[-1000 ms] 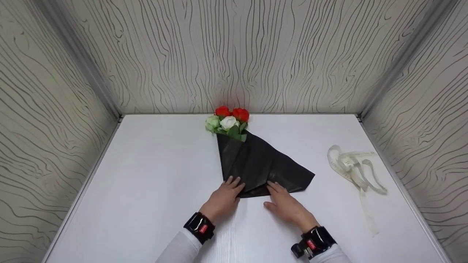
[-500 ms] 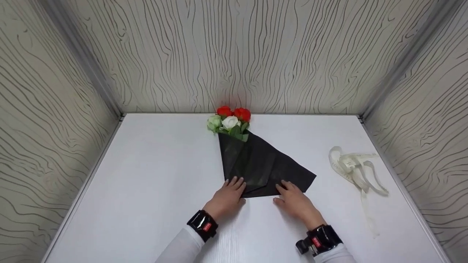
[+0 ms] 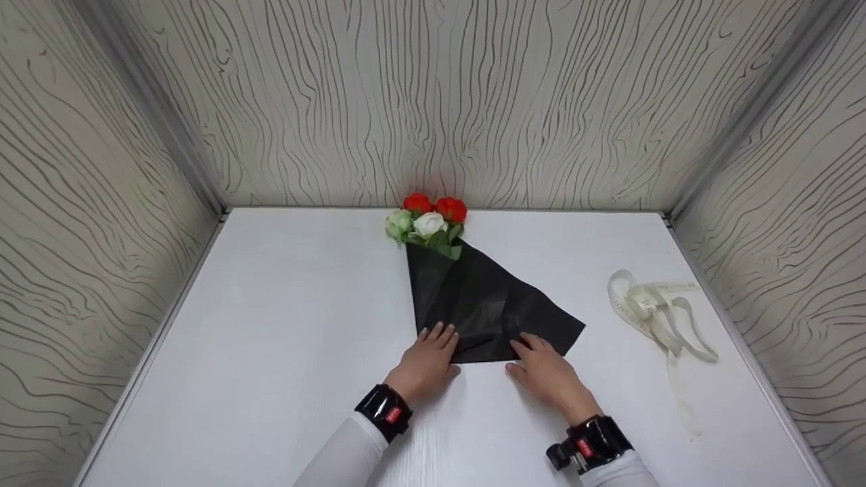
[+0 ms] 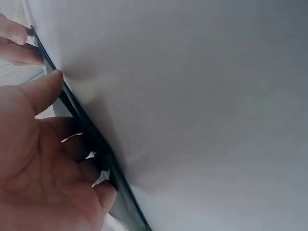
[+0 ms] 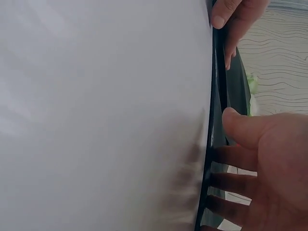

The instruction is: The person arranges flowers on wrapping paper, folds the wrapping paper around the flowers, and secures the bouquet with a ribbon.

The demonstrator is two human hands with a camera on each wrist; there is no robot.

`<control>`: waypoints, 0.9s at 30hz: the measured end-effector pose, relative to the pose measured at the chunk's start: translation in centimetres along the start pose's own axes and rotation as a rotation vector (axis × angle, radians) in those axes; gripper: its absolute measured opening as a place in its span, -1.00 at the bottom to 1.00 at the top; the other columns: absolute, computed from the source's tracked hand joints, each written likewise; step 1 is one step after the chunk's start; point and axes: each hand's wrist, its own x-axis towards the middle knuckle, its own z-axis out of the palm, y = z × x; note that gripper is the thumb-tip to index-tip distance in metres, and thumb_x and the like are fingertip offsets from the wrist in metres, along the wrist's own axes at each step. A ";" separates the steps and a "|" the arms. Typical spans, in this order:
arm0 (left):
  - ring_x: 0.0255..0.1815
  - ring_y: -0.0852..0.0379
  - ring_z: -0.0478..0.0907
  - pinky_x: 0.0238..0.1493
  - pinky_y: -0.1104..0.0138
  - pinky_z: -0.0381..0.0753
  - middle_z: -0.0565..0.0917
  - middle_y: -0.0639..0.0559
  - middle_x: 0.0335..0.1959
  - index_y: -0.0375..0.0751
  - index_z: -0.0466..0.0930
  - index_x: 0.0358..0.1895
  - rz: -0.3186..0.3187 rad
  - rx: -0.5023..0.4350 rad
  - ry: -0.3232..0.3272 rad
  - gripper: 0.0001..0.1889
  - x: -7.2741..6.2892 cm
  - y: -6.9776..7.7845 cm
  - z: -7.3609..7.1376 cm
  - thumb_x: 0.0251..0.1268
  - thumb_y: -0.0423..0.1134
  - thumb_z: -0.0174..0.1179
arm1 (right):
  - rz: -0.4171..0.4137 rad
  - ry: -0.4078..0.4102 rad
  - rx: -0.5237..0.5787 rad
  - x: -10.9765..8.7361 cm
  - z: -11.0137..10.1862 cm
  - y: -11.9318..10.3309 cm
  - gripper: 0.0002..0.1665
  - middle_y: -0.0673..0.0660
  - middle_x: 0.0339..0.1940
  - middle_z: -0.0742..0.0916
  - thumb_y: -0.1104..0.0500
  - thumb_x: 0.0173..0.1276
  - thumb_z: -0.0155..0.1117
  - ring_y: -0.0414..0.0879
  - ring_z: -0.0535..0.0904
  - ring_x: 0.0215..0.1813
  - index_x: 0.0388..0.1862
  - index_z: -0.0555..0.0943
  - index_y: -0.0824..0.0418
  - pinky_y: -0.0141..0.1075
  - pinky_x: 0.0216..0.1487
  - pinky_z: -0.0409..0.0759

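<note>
A bouquet wrapped in black paper (image 3: 473, 304) lies on the white table. Red, white (image 3: 429, 224) and pale green artificial flowers stick out of its upper left end, and their stems are hidden. My left hand (image 3: 426, 362) rests with its fingers on the paper's lower left corner. On the lower right part, the fingertips of my right hand (image 3: 547, 372) press the paper down. The right wrist view shows the fingers of the right hand (image 5: 269, 168) stretched over the paper's near edge. In the left wrist view, the left hand (image 4: 53, 168) lies along that same edge.
A loose cream ribbon with printed letters (image 3: 649, 304) lies on the right side of the white table (image 3: 284, 318). Wood-grain patterned panels (image 3: 433, 101) stand behind and on both sides. Each wrist carries a black strap (image 3: 384, 411).
My right hand has slid right along the paper, away from the inner fold. The left hand has stayed on the lower left corner, shifting slightly right.
</note>
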 end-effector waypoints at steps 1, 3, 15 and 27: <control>0.36 -0.02 -0.06 0.28 0.12 -0.03 0.10 -0.07 0.35 -0.23 0.12 0.32 0.000 0.000 0.001 -0.37 0.0 0.0 0.0 0.28 0.04 -0.05 | -0.004 0.023 -0.019 0.1 0.1 -0.2 -0.40 0.30 0.21 0.36 -0.02 0.24 0.14 0.19 0.21 0.24 0.15 0.40 0.32 0.02 0.12 0.26; 0.35 -0.02 -0.05 0.28 0.13 -0.02 0.12 -0.06 0.34 -0.22 0.14 0.31 -0.005 0.005 0.002 -0.36 0.0 0.0 -0.1 0.26 0.06 -0.03 | -0.018 0.077 -0.063 0.4 0.3 -0.7 -0.39 0.30 0.20 0.36 0.00 0.23 0.16 0.18 0.23 0.23 0.16 0.38 0.35 0.00 0.12 0.26; 0.35 -0.03 -0.03 0.25 0.16 0.08 0.13 -0.06 0.34 -0.21 0.17 0.30 -0.034 0.040 -0.034 -0.38 -1.4 1.6 0.0 0.27 0.08 -0.07 | -0.255 0.082 -0.108 1.4 2.0 -4.6 -0.49 0.24 0.23 0.37 0.13 0.29 0.08 0.13 0.21 0.27 0.20 0.37 0.25 0.03 0.20 0.15; 0.29 -0.02 0.13 0.17 0.23 0.24 0.28 -0.06 0.26 -0.24 0.35 0.19 0.002 -0.026 -0.091 -0.57 -3.9 3.1 -0.9 0.30 -0.15 -0.02 | -0.254 0.058 -0.065 1.4 2.6 -4.7 -0.43 0.23 0.27 0.31 0.06 0.31 0.06 0.07 0.19 0.28 0.27 0.29 0.20 -0.08 0.14 0.30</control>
